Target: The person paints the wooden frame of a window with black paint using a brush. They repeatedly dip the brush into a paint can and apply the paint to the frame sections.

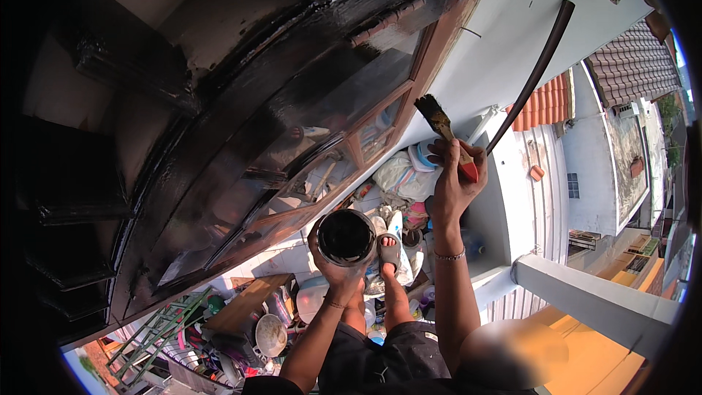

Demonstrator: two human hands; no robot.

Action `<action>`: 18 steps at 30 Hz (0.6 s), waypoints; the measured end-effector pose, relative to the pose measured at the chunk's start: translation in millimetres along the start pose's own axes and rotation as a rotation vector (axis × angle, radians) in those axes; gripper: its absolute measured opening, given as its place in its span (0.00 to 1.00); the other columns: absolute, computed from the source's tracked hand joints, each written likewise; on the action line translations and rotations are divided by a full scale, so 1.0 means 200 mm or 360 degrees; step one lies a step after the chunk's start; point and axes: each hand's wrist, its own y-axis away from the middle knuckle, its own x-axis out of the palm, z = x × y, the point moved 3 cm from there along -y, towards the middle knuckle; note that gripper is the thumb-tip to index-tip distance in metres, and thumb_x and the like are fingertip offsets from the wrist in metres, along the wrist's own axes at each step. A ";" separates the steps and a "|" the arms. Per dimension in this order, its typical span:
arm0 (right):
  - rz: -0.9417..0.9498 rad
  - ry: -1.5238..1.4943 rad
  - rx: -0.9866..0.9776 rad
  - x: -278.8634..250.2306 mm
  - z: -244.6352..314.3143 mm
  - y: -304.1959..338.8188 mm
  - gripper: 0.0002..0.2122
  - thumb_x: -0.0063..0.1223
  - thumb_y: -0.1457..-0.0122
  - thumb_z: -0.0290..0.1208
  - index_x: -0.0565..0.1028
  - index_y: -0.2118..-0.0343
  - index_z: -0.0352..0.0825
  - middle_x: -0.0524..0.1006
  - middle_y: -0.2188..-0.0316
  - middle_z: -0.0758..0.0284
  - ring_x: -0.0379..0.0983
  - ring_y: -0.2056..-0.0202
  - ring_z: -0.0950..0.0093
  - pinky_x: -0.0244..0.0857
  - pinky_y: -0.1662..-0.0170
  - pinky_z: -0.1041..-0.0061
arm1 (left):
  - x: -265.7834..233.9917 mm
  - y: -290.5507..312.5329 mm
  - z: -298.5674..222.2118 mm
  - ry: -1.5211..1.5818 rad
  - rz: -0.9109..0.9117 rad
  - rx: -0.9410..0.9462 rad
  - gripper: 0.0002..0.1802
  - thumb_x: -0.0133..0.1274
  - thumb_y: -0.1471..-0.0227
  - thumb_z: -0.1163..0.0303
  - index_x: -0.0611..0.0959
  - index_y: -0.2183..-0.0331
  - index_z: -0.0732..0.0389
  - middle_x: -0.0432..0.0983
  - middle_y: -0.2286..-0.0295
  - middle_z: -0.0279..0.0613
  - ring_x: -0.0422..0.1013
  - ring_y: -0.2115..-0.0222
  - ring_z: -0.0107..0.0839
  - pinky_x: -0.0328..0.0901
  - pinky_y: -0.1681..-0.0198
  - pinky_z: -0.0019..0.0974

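My left hand (336, 272) is wrapped round a round can (371, 228) with dark paint inside, held low in the middle of the view. In my right hand (459, 179) is a paintbrush (441, 121), gripped by its red-ended handle. Its dark, paint-coated bristles point up and left, apart from the wooden window frame (418, 86). Glossy black covers much of the large framework (270, 102) on the left, while the edge nearest the brush is brown. Glass panes (380, 128) in it reflect the surroundings.
A white wall (512, 36) rises right of the frame, with a dark curved pipe (537, 66) before it. Below are my sandalled foot (389, 250), bags (406, 175), a wooden board (245, 303), a pale bowl (271, 334) and green metal racks (164, 333). Tiled roofs (632, 66) lie beyond.
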 end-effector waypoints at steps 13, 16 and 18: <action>-0.0058 0.0209 0.0002 0.18 -0.14 -0.10 0.10 0.56 0.32 0.29 0.72 0.64 0.25 0.83 0.72 0.59 0.82 0.71 0.75 0.76 0.66 0.77 | -0.23 0.25 0.11 -0.0548 0.0407 0.0264 0.58 0.77 0.67 0.60 0.63 0.39 0.61 0.66 0.43 0.49 0.66 0.43 0.43 0.62 0.38 0.48; 0.0006 0.0183 0.0020 0.20 -0.14 -0.06 0.11 0.58 0.34 0.31 0.74 0.65 0.26 0.83 0.74 0.60 0.81 0.73 0.77 0.74 0.66 0.77 | -0.25 0.26 0.10 -0.0596 0.0557 0.0352 0.57 0.76 0.66 0.59 0.63 0.38 0.61 0.66 0.43 0.49 0.66 0.42 0.44 0.61 0.37 0.49; 0.0072 0.0268 0.0032 0.18 -0.15 -0.02 0.11 0.57 0.34 0.31 0.74 0.65 0.26 0.83 0.75 0.60 0.82 0.73 0.76 0.75 0.66 0.77 | -0.25 0.26 0.10 -0.0612 0.0622 0.0378 0.56 0.76 0.65 0.59 0.63 0.38 0.61 0.66 0.43 0.49 0.66 0.42 0.44 0.60 0.37 0.49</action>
